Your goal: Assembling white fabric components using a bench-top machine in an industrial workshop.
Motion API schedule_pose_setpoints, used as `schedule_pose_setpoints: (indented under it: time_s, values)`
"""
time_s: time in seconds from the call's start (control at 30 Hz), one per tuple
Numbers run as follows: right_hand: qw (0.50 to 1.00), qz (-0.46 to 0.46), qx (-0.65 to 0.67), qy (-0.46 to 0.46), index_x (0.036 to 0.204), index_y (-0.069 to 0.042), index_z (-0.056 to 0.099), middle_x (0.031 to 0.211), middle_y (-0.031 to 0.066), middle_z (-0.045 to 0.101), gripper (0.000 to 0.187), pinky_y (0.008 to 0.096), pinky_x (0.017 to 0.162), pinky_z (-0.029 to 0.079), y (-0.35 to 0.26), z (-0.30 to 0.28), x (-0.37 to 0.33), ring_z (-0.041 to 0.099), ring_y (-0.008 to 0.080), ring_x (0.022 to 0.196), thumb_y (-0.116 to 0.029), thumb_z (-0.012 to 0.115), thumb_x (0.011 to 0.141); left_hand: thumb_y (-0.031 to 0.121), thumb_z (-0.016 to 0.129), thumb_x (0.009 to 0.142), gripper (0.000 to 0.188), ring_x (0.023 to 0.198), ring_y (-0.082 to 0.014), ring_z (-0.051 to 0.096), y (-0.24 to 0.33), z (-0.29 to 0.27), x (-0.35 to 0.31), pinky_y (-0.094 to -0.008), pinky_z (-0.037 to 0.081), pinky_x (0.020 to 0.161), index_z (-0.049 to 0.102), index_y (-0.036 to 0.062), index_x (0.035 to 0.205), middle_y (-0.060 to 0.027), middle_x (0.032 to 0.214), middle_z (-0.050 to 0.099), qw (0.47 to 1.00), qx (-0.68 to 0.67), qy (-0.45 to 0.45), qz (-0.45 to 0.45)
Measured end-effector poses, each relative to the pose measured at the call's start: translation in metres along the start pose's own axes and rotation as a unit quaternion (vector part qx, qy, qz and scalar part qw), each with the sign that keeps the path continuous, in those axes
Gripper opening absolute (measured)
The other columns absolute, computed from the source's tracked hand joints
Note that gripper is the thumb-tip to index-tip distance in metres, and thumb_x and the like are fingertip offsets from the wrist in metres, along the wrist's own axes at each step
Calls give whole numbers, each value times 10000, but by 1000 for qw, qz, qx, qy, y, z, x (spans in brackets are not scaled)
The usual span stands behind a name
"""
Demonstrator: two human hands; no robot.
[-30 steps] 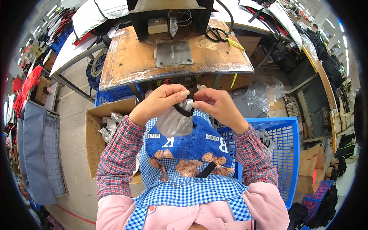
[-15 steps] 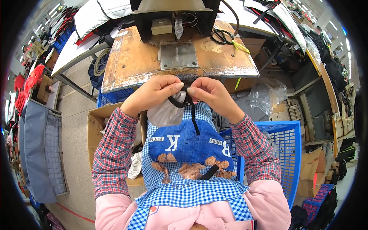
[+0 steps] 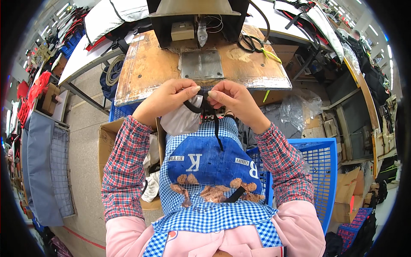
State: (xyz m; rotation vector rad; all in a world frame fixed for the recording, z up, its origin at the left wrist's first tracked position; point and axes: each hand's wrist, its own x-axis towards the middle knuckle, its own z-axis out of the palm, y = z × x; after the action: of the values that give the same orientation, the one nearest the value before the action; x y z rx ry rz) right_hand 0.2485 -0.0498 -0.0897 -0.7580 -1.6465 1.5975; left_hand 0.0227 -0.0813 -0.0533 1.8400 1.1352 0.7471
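Just in front of the wooden table edge, both my hands are raised close together. My left hand [image 3: 168, 99] pinches the black-trimmed edge of a white fabric pouch [image 3: 183, 120], which hangs below its fingers. A few centimetres to the right, the thumb and fingertips of my right hand [image 3: 236, 103] are pressed together on a thin black cord [image 3: 216, 128]. The cord's tail dangles over my lap, above a blue checked apron [image 3: 201, 150]. My fingers partly hide where the cord meets the pouch.
A wooden table [image 3: 150, 64] with a metal plate [image 3: 201, 64] and a dark machine [image 3: 195, 21] stands ahead. Black-handled scissors [image 3: 250, 43] lie on it. A blue plastic basket [image 3: 321, 171] is at my right; a cardboard box [image 3: 113, 141] with white pieces is at my left.
Both hands have moved slightly up toward the table edge, and the gap between their fingertips has widened a little. The white pouch has shifted left and up with my left hand.
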Motion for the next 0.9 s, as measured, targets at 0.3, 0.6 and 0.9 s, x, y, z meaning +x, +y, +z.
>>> schedule_pose_setpoints:
  time_s: [0.3, 0.6, 0.9]
  values:
    - [999, 10, -30, -19, 1014, 24, 651, 832, 12, 648, 211, 209, 692, 500, 1, 5, 7, 585, 59, 743, -162, 624, 918, 271, 512, 982, 312, 713, -57, 438, -11, -4, 5, -240, 403, 625, 604, -22, 924, 25, 730, 505, 1000, -4, 18, 25]
    - [999, -14, 19, 22, 992, 17, 642, 882, 34, 660, 190, 227, 721, 508, 3, 5, 26, 610, 84, 784, -153, 578, 934, 271, 549, 949, 331, 684, -70, 477, -13, -13, 17, -255, 424, 624, 624, -50, 917, -18, 696, 554, 996, 35, 76, 1]
    - [987, -10, 129, 90, 956, -25, 639, 869, 41, 661, 143, 240, 700, 513, -6, -1, 60, 613, 103, 753, -149, 576, 922, 304, 604, 918, 384, 776, -65, 520, -7, -35, 52, -232, 441, 701, 654, -72, 978, 2, 806, 612, 987, 9, 132, -89]
